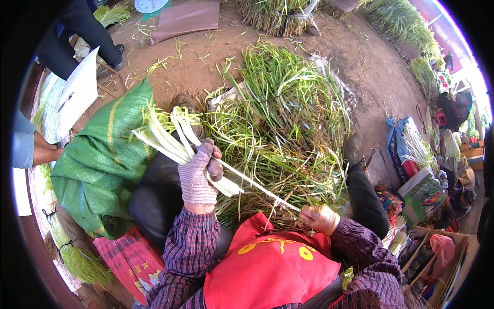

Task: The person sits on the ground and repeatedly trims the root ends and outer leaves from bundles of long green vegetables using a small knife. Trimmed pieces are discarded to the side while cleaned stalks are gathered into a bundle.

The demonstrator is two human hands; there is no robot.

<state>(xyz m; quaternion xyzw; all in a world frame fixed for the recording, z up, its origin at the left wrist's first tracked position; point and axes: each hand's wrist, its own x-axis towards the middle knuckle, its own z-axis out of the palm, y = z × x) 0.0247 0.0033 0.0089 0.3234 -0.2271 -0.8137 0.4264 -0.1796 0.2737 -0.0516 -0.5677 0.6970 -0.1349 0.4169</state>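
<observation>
My left hand (200, 170) wears a striped knit glove with dark fingertips and is closed around a small bunch of pale leafy stalks (166, 145), possibly blanched chives. The cut-looking white ends stick out below the fist, and the yellow-green tops bend over above it. One long pale stalk (258, 184) runs taut from this hand down to my right hand (320, 219), which is ungloved and pinches its lower end. Both hands are above a heap of green and brown long-leaved plants (285, 112) between my legs. The right fingertips are partly hidden.
A green woven sack (104, 166) bulges by my left leg. Tied bundles of greens (278, 15) stand beyond the heap. Another person's legs (92, 34) and a white sheet with a pen (79, 90) are at upper left. Bags and a cardboard box (459, 251) crowd the right side.
</observation>
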